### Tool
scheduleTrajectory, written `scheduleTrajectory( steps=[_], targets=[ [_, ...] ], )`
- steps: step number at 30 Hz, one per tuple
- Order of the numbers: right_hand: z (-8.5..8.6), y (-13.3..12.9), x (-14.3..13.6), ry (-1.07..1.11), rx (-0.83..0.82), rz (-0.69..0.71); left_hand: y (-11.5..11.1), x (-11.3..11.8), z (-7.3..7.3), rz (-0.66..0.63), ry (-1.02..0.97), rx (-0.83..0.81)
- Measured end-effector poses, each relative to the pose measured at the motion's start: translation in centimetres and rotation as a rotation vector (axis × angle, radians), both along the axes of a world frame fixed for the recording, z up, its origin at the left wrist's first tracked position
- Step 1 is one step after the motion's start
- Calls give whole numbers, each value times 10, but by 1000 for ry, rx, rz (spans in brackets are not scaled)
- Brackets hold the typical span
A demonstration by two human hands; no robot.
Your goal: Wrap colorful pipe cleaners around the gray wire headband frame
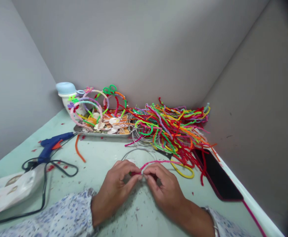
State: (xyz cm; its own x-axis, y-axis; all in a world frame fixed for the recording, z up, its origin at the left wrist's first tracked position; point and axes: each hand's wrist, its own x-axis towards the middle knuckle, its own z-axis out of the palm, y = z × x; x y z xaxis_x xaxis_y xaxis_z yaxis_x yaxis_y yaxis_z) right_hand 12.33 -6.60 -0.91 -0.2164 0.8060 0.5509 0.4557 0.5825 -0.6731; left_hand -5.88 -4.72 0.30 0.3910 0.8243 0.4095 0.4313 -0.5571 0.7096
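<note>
My left hand (116,182) and my right hand (167,187) meet low in the middle of the head view. Both are closed, thumb against fingers. Between their fingertips runs a pink pipe cleaner (156,161), its free length sticking out over my right hand. A bit of thin grey wire (142,171) shows where the fingertips meet; how the two join is hidden by my fingers. Just beyond my hands, a grey wire loop (140,149) curves over the table.
A blue glue gun (47,148) with a black cord lies left. Behind stands a metal tray (104,134) of round pieces and finished headbands (86,103), beside a white bottle (67,95). Right are piled colourful pipe cleaners (173,123), yellow-handled scissors (183,172) and a black phone (219,177).
</note>
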Motion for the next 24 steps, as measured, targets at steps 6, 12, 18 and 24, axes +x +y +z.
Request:
scheduleTrajectory(
  steps=[6, 12, 18, 24],
  targets=[
    [-2, -1, 0, -20, -6, -5, 0, 0, 2, -19, 45, -40],
    [0, -3, -1, -23, 7, 13, -1, 1, 4, -45, 86, -93],
    [2, -2, -1, 2, -12, -55, -1, 1, 4, -40, 65, -107],
    [2, 0, -1, -23, -27, -73, -1, 2, 2, 27, 45, -134]
  ],
)
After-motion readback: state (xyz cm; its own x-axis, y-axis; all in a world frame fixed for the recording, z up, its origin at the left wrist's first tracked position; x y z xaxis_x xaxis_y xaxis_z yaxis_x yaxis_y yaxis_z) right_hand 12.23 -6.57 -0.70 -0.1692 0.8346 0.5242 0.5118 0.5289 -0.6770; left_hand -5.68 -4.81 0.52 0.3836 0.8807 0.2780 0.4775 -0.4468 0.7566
